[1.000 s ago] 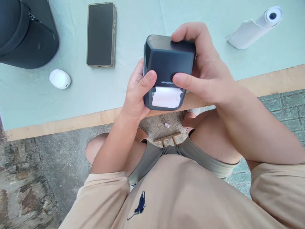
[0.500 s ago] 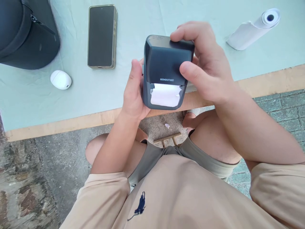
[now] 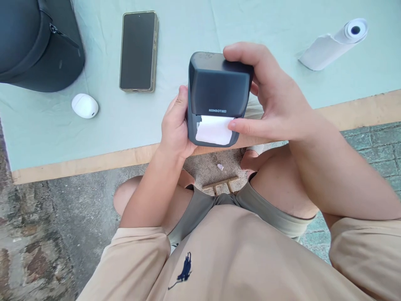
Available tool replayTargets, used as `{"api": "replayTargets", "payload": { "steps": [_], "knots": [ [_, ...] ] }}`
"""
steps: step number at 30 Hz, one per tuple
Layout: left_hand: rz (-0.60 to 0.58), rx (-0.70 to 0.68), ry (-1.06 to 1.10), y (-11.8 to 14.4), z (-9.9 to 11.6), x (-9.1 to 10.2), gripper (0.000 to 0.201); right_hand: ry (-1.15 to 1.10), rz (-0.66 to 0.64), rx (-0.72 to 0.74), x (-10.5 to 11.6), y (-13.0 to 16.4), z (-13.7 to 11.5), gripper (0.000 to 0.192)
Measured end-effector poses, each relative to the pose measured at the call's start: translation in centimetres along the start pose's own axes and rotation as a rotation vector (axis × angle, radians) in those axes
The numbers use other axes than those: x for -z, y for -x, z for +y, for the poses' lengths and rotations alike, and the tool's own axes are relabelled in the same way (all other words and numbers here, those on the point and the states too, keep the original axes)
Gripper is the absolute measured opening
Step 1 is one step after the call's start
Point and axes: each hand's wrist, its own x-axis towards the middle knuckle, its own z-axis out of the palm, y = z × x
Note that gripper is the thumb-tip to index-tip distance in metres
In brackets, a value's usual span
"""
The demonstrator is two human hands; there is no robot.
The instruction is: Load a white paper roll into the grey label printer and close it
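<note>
Dark printer [image 3: 217, 90] stays gripped in both hands; right hand [image 3: 275, 104] has slid its thumb down onto the paper [image 3: 214, 130], left hand [image 3: 175, 125] steadying beside it.

The person's left hand [image 3: 175, 127] is raised with the forearm angled up from the lap, fingers curled out of sight, thumb lying straight. The right hand [image 3: 275, 104] arches from the right, index finger hooked forward, thumb stretched leftward.

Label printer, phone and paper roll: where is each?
label printer [image 3: 217, 85], head view, on its dark lid.
phone [image 3: 138, 50], head view, middle of its screen.
paper roll [image 3: 332, 46], head view, on its loose sheet.
</note>
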Motion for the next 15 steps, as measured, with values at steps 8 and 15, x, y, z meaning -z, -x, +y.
{"api": "replayTargets", "payload": {
  "steps": [8,15],
  "knots": [
    [-0.060,0.008,-0.039,0.0,0.5,-0.7,0.040,0.065,0.057,0.038,0.7,0.0,-0.2,0.068],
    [-0.081,-0.039,-0.098,0.0,0.2,-0.7,0.017,0.221,0.614,-0.050,1.0,-0.1,-1.7,0.017]
  ]
}}
